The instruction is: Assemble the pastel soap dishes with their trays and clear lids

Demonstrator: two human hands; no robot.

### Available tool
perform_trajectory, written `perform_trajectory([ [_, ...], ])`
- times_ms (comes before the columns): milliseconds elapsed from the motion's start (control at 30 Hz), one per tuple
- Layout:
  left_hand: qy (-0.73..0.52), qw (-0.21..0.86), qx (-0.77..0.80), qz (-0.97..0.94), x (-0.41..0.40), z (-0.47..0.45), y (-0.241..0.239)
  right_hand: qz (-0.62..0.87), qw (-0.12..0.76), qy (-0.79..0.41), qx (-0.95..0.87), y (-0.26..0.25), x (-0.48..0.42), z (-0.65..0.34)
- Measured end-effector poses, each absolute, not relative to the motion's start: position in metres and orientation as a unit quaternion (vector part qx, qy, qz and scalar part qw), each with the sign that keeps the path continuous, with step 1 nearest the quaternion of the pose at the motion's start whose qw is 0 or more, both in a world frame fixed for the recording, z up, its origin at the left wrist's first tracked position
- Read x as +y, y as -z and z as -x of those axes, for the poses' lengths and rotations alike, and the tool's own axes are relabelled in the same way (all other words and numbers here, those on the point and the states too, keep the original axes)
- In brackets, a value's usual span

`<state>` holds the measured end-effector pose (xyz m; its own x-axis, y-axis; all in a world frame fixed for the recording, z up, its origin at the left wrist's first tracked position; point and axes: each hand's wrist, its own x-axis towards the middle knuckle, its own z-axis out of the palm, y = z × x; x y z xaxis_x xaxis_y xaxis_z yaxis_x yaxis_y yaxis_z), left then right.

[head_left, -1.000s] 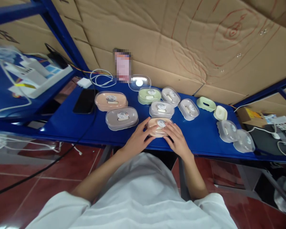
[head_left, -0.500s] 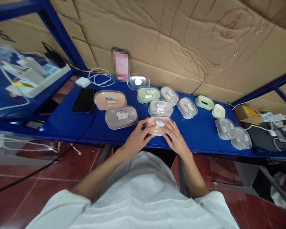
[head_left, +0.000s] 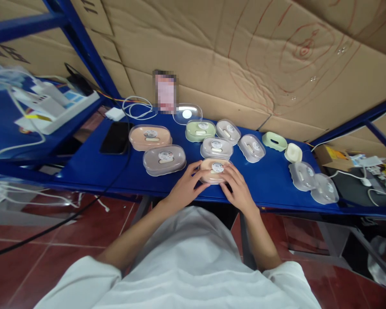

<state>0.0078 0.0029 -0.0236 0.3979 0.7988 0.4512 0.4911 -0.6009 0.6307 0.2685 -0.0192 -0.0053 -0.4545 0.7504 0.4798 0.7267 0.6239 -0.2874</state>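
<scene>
A peach soap box [head_left: 209, 164] with a clear lid and a round label lies at the table's front edge. My left hand [head_left: 187, 185] grips its left end, the thumb over the near side of the lid. From the right, my right hand [head_left: 239, 189] holds the other end with its fingers across the lid. Just behind stands a lidded grey soap box [head_left: 209, 149]. Another grey soap box [head_left: 151, 162] sits left of my hands, with a larger peach one [head_left: 137, 139] behind it. A lidded green soap box [head_left: 193, 134] is farther back.
A loose clear lid [head_left: 182, 118] and a blurred phone-like object [head_left: 165, 92] stand at the cardboard wall. A black phone [head_left: 115, 138] lies left. Rightward are an unlidded green box [head_left: 266, 143], a small cream piece [head_left: 293, 152] and clear lids [head_left: 324, 191]. A black cable [head_left: 116, 174] crosses the left side.
The whole view has shifted slightly downward. Both hands stay on the peach soap box, their grip almost the same.
</scene>
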Motion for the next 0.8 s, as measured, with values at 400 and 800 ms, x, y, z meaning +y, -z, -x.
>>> perform_trajectory([
  [400,-0.174,0.052,0.596,-0.782,0.148,0.029,-0.061,0.643,0.296,0.127,-0.695,0.018,-0.026,-0.315],
  [800,-0.136,0.167,0.662,-0.718,0.254,0.061,-0.048,0.649,0.37,0.063,-0.662,0.004,0.008,-0.386],
])
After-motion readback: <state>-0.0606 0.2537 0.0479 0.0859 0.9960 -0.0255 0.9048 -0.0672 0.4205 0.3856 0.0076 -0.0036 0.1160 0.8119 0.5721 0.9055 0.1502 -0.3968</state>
